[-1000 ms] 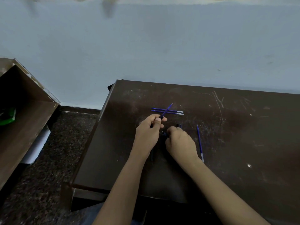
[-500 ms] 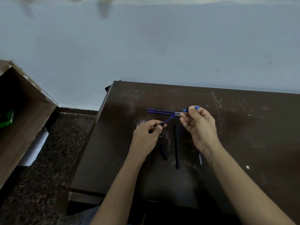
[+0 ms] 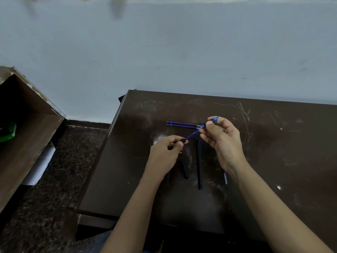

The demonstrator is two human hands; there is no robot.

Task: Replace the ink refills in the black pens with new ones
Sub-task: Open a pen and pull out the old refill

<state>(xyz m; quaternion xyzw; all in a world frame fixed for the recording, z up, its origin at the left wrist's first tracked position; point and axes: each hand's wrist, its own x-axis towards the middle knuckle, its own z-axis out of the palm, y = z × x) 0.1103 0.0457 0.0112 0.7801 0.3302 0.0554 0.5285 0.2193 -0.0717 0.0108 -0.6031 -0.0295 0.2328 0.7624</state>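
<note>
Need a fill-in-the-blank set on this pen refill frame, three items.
The left hand grips a black pen barrel with a ___ refill sticking out.
___ loose refills lie side by side on the table beyond the hands.
The right hand pinches a small blue piece; a black pen lies ___ the hands.
Missing: blue; two; between.

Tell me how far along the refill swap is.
Done: one pen looks opened; a black cap lies on the table. In hand: the left-hand grip holds its black barrel with a blue refill sticking out; the right-hand grip pinches a blue tip piece. Left: seat that refill, close up, then do the whole black pen; two refills lie ready.
</note>
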